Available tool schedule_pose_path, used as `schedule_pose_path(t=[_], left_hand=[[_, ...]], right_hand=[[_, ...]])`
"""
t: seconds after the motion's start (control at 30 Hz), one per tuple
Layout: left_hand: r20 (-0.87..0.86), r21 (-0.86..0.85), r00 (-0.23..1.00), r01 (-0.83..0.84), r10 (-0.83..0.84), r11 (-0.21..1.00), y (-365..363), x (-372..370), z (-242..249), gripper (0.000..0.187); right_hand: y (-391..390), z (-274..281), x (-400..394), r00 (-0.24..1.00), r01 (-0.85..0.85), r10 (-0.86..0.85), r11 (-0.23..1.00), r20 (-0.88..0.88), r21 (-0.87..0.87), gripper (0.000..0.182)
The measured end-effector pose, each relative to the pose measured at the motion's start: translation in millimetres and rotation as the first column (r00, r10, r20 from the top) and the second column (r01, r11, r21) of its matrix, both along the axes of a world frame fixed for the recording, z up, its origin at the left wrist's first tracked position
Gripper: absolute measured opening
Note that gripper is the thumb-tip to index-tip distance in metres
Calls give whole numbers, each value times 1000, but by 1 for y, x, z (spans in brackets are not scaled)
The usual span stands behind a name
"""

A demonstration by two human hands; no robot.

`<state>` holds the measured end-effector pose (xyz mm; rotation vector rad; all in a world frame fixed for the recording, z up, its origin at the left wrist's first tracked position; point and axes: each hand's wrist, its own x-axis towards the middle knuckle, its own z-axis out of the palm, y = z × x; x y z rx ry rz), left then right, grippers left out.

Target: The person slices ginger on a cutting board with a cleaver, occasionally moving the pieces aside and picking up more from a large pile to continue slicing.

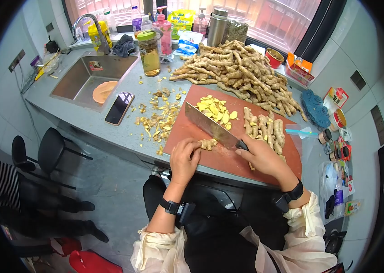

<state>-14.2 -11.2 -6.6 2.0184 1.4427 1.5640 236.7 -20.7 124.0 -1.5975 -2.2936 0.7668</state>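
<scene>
Cleaver [210, 124] clamped in right grip [258, 154]; left grip [185, 159] pinches ginger piece [209, 144] near it. I risk a cut if piece rolls.

Ginger heap [242, 73] behind board [201, 154]; sink [94, 75] left.

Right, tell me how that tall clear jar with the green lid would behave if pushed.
The tall, clear, green-lidded jar appears to hold amber liquid, so it's probably fairly heavy. Being taller than wide, it could tip if pushed near the top. Its smooth, rounded sides might feel slippery.
</scene>
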Motion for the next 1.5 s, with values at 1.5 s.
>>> schedule_pose_path(t=[1.5], left_hand=[[55, -162, 998, 15, -6, 987, 1, -1, 3, 16]], right_hand=[[-3, 2, 3, 1000, 14, -14, 999, -17, -43, 29]])
